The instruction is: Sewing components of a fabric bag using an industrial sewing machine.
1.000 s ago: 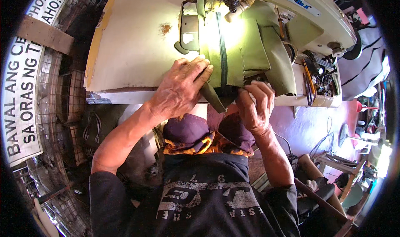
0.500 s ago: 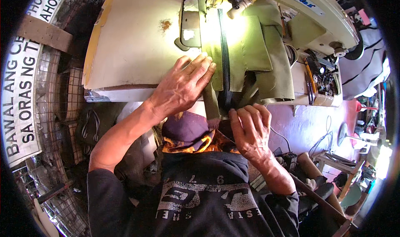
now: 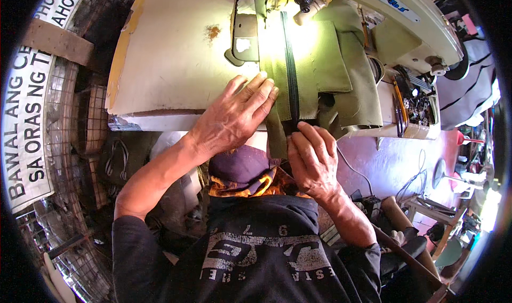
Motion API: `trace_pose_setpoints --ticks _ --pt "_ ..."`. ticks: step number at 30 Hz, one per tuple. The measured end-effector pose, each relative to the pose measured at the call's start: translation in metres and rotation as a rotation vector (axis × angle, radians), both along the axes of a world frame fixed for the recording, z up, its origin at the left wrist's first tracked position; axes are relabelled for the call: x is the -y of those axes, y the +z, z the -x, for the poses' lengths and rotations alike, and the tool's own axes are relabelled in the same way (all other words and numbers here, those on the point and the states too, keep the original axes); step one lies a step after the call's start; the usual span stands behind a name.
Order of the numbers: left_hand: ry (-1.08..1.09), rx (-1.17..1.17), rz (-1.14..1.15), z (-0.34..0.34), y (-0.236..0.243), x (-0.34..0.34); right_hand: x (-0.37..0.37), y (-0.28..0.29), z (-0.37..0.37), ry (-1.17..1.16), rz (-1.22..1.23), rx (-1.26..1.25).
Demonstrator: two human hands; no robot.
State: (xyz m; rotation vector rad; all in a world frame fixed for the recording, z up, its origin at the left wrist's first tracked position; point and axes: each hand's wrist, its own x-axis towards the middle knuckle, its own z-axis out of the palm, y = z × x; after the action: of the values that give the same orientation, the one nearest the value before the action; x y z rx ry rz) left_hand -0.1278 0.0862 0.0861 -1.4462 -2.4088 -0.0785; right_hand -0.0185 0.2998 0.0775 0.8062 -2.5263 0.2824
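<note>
Olive-green cloth (image 3: 332, 58) lies under the head of a sewing machine (image 3: 421, 23), with a black zipper (image 3: 292, 71) running down it toward me. My left hand (image 3: 234, 111) lies flat at the cloth's left edge, its fingers stretched out and close together, the tips touching the fabric strip left of the zipper. Just past the table's front edge, my right hand (image 3: 314, 159) pinches the zipper's near end between thumb and fingers. Part of that end is hidden by the fingers. Bright lamp light washes out the cloth around the needle.
The pale table (image 3: 170, 52) has a chipped left edge and a metal plate (image 3: 245, 34) by the cloth. An open tray of small metal parts (image 3: 418, 98) sits at right, pencils beside it. A wire mesh wall (image 3: 66, 196) with signs stands at left. Clutter lies at lower right.
My right hand has moved slightly up and left along the zipper, its fingers now closer to the cloth. The zipper's near part has shifted a little right. My left hand has slid slightly toward me.
</note>
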Motion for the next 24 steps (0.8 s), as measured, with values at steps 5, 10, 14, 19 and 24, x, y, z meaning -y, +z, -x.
trace_pose_setpoints --ticks 5,10,14,19,24 --pt "-0.003 0.037 -0.025 0.001 -0.001 0.001 0.002 0.013 0.009 0.063 0.062 -0.016" --pt "-0.007 0.099 -0.108 0.000 -0.004 0.001 -0.011 0.029 0.026 0.094 0.035 0.317" --pt "-0.065 0.089 -0.144 -0.006 -0.007 0.001 -0.020 0.026 0.029 0.155 0.019 0.304" --pt "-0.073 0.129 -0.201 -0.008 -0.007 0.001 -0.009 0.025 0.018 0.076 0.369 0.364" --pt "-0.049 0.100 -0.147 -0.009 -0.006 0.003 0.045 0.018 -0.003 -0.369 0.451 0.260"
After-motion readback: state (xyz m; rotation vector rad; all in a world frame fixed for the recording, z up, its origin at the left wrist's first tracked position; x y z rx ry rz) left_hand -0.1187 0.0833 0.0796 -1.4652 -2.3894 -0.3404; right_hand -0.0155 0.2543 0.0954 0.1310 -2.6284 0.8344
